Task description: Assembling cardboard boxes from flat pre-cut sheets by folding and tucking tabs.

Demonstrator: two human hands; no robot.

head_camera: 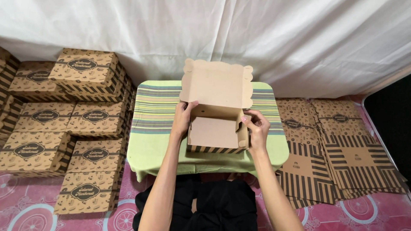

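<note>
Between both hands, on striped green cloth: brown cardboard box, lid upright. Left hand gripping left wall; right hand pinching right flap. Folded boxes left, flat blanks right

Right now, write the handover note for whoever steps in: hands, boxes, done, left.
Left hand grips the left wall of the open box; right hand pinches its right side flap.
The box sits on the small striped table, its scalloped lid standing up.
Done: finished boxes stacked at left.
Left: tuck the flaps, shut the lid; flat blanks lie at right, not yet folded.
</note>
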